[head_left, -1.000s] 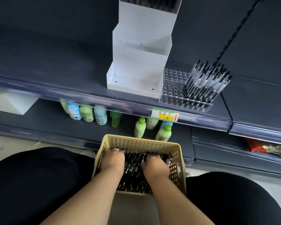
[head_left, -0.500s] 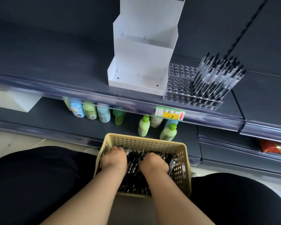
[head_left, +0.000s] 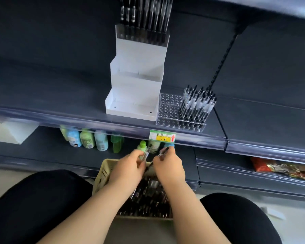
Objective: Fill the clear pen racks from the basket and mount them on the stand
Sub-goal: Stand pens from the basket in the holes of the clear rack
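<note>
I have my left grip (head_left: pixel 128 170) and right grip (head_left: pixel 169 166) both pinching pens (head_left: pixel 145 154) just above the basket (head_left: pixel 102 173), and I judge these light, stiff, slick barrels best held mid-shaft for the half-filled clear rack (head_left: pixel 169 110) on the shelf.
</note>
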Demonstrator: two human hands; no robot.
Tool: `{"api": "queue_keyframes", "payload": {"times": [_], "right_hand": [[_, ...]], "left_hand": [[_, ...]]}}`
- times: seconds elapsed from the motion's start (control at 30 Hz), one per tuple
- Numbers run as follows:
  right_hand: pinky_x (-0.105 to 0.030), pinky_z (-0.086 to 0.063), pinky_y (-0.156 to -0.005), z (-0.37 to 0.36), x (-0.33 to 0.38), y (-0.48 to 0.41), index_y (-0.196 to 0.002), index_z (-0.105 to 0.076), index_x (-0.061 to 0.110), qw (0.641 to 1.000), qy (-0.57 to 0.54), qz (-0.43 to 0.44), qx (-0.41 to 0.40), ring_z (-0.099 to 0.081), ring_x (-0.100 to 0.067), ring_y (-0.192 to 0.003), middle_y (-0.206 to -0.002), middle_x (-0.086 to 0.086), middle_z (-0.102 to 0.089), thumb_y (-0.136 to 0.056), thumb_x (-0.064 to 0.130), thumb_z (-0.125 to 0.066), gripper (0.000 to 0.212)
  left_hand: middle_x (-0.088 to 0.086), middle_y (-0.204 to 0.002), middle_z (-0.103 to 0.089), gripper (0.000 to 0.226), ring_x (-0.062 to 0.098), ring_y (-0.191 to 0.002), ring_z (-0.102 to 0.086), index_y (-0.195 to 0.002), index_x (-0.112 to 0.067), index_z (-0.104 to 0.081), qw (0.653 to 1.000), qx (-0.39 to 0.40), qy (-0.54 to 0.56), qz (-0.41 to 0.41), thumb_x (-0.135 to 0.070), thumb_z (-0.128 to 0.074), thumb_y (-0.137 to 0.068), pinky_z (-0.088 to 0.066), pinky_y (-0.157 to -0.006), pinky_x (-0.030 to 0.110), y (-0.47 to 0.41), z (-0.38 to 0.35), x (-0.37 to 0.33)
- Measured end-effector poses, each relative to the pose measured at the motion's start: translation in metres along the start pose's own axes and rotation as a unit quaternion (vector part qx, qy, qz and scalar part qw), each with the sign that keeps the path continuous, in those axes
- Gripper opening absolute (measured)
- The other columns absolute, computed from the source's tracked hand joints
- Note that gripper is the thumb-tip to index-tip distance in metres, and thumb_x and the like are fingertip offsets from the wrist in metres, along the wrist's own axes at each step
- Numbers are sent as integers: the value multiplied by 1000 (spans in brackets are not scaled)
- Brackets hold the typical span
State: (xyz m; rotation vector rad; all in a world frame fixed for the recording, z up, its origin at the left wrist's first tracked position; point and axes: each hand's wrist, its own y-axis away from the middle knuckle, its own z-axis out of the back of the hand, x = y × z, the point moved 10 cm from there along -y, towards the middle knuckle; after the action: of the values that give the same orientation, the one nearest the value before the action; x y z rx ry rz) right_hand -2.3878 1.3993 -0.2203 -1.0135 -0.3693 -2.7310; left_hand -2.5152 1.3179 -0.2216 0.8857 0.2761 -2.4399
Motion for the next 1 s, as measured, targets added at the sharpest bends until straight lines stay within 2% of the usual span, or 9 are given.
{"api": "queue_keyframes", "payload": {"times": [0.1, 0.17, 0.23, 0.3, 0.4, 0.63, 0.7, 0.83, 1.0], "right_hand": [[-29, -40, -54, 45, 18, 1, -93, -43, 18, 998, -30, 29, -53, -55, -20, -66, -79, 2, -59, -93, 34, -43, 16], [-30, -41, -57, 73, 31, -3, -92, -50, 15, 992, -67, 63, -83, -56, -21, -70, -85, -2, -62, -95, 35, -42, 21], [-27, -44, -63, 101, 47, -8, -94, -58, 16, 982, -106, 110, -114, -58, -18, -78, -92, -2, -63, -95, 32, -45, 20], [-14, -43, -61, 129, 64, -14, -93, -59, 27, 966, -150, 151, -148, -59, -6, -76, -87, 5, -64, -93, 26, -52, 7], [-5, -42, -58, 168, 90, -27, -85, -49, 41, 941, -186, 201, -199, -57, 3, -69, -79, 13, -62, -88, 22, -59, 22], [0, -36, -51, 197, 129, -93, -89, -53, 31, 932, -111, 245, -241, -54, 14, -63, -71, 21, -59, -91, 27, -54, 4], [-5, -39, -53, 188, 132, -112, -94, -55, 28, 942, -52, 240, -227, -56, 9, -67, -72, 21, -57, -91, 30, -53, 4], [-33, -49, -71, 171, 136, -133, -101, -58, 21, 947, 23, 244, -208, -59, -21, -83, -85, 2, -65, -92, 30, -53, 14], [-37, -49, -75, 164, 136, -140, -103, -57, 19, 945, 54, 249, -205, -57, -26, -84, -87, -6, -65, -92, 29, -53, 15]], "left_hand": [[-18, -90, -63, 13, -4, -78, -56, -88, -37, -54, 995, -30, 88, -17, -28, -63, -85, -38, -59, 9, -6, 22, -18], [-18, -83, -64, 18, -5, -80, -58, -79, -36, -54, 988, -40, 147, -24, -23, -67, -83, -41, -64, 9, -16, 35, -30], [-17, -79, -66, 19, -3, -78, -62, -78, -34, -57, 979, -48, 194, -36, -20, -70, -80, -47, -69, 15, -30, 48, -42], [-20, -77, -67, 19, -5, -75, -62, -78, -34, -59, 972, -56, 221, -55, -20, -72, -79, -50, -71, 18, -44, 62, -58], [-31, -79, -64, 22, -11, -73, -61, -77, -37, -57, 964, -88, 229, -101, -22, -73, -77, -45, -63, 8, -71, 87, -87], [-20, -79, -65, 26, -10, -73, -61, -81, -38, -54, 949, -95, 248, -170, -20, -73, -78, -44, -63, 1, -135, 101, -138], [-20, -80, -65, 28, -10, -72, -61, -81, -39, -53, 949, -88, 246, -175, -19, -72, -78, -44, -63, 1, -149, 95, -142], [-19, -79, -66, 25, -7, -71, -62, -83, -37, -55, 950, -79, 249, -172, -19, -72, -78, -46, -62, 3, -167, 85, -138], [-18, -78, -67, 23, -4, -70, -64, -81, -35, -56, 949, -75, 264, -154, -20, -73, -77, -50, -70, 15, -180, 85, -131]]}}
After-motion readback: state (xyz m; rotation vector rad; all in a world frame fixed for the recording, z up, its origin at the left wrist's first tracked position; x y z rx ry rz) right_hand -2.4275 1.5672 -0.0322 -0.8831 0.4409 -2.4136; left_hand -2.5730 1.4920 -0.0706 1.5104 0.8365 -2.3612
